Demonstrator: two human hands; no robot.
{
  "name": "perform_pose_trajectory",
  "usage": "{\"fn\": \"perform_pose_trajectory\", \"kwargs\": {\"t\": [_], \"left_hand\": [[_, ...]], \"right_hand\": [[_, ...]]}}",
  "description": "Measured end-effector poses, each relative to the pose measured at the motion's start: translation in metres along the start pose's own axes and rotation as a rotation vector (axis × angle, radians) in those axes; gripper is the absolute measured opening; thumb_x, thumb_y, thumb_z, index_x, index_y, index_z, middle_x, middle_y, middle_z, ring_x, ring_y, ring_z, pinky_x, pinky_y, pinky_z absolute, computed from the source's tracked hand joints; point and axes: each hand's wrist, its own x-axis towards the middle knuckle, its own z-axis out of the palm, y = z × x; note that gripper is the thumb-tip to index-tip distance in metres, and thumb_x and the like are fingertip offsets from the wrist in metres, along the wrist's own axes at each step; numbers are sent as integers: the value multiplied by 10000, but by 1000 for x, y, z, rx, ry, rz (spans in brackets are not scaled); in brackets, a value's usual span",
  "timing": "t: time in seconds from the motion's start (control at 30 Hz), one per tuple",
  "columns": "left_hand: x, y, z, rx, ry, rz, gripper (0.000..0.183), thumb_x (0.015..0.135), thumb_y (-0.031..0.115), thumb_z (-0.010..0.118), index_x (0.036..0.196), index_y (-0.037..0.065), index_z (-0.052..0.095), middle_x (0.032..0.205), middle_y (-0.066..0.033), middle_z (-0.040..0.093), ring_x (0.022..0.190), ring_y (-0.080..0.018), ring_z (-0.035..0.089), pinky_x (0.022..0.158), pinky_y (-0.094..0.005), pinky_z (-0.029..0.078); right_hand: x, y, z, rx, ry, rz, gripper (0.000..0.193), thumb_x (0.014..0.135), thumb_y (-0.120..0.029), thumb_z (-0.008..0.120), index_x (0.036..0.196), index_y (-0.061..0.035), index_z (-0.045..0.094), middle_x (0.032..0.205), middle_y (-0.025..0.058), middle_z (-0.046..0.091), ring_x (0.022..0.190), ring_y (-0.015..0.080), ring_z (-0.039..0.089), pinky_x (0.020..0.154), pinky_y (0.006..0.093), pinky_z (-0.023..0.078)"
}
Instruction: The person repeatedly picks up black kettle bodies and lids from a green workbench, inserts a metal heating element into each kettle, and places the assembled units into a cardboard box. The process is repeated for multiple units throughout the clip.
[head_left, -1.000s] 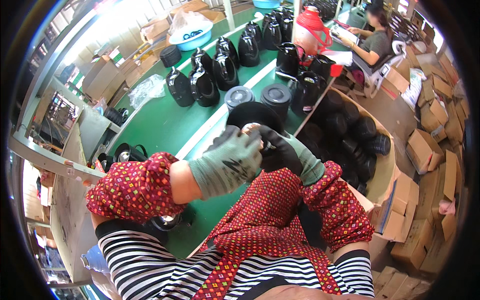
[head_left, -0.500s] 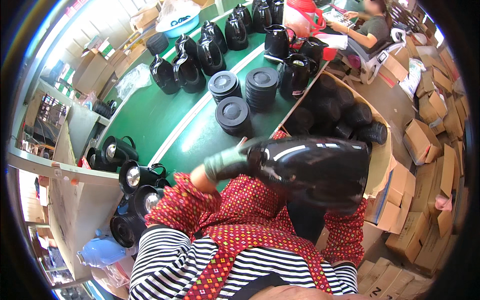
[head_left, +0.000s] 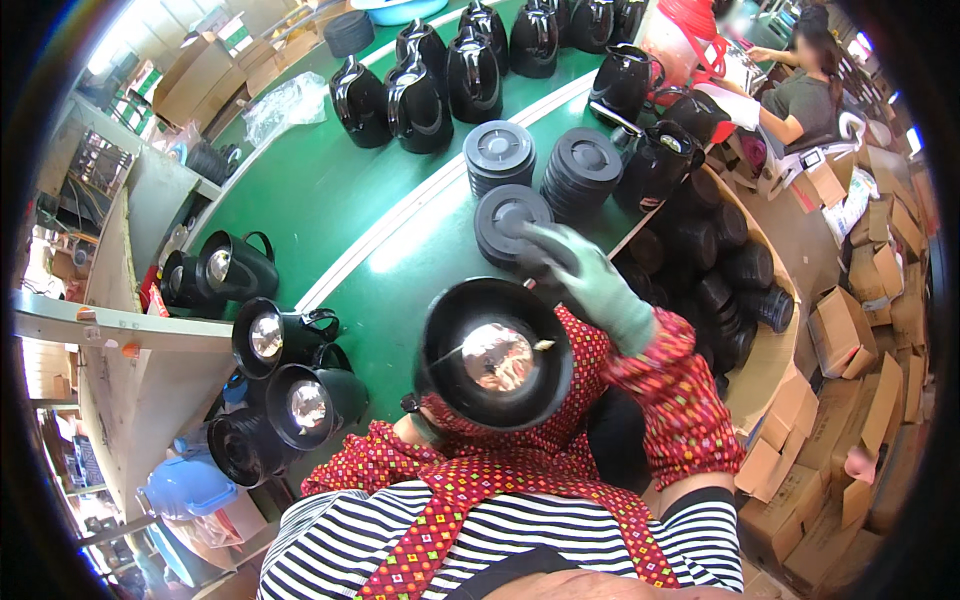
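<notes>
Jug [head_left: 495, 355], blk, mirror-lined, qty 1: leaning mouth-up in front of the patterned apron [head_left: 510, 470], at the near side of the green table [head_left: 370, 250]. L hand [head_left: 426, 430], gloved: mostly hiding behind the jug, seemingly supporting it; grip can't be told. R hand [head_left: 585, 268], gloved, slightly blurred: holding nothing visible, fingers extending loosely by the front lid stack [head_left: 513, 218]; contact unclear. Rear lid stacks [head_left: 582, 165], blk, qty 2: standing close behind. Side-lying jugs [head_left: 266, 338], L: resting near the table edge. Carton [head_left: 768, 358], R: holding loose blk parts [head_left: 745, 262]. Risks (est.): jug slipping, if L hand is bearing it from one side only; front stack toppling, if R fingers are catching its rim; liner getting marked, if anything is knocking it; side-lying jugs rolling off, if L elbow is bumping them.
</notes>
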Motion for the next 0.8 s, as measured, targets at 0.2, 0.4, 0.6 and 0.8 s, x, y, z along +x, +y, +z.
{"fn": "perform_pose_trajectory", "kwargs": {"t": [0.2,0.4,0.6,0.8], "left_hand": [[-16,11,-13,-25,19,37,626,1096,380,562,1575,-6,445,1559,-233,532,1367,-363,588,1152,-455,496],[-24,17,-16,-22,34,57,631,1092,384,568,1568,-13,452,1552,-239,537,1362,-365,593,1141,-450,506],[-18,10,-13,13,51,31,635,1089,389,574,1561,-21,460,1546,-245,541,1357,-367,599,1130,-446,515],[6,-9,-7,49,52,-78,640,1085,394,580,1554,-28,467,1539,-251,546,1352,-369,604,1119,-442,525]], "right_hand": [[64,56,65,-889,-11,108,1004,777,-708,790,1633,-326,431,1647,344,316,1494,579,293,1230,676,188],[55,68,56,-790,155,25,942,790,-626,810,1608,-300,476,1563,341,392,1423,524,371,1188,655,264],[-49,-34,-20,-27,272,-72,859,934,-509,728,1595,-22,474,1554,247,510,1426,421,462,1213,488,345],[-152,-79,-26,-28,317,21,907,940,-616,680,1568,14,504,1567,249,478,1457,407,452,1223,482,317]]}}
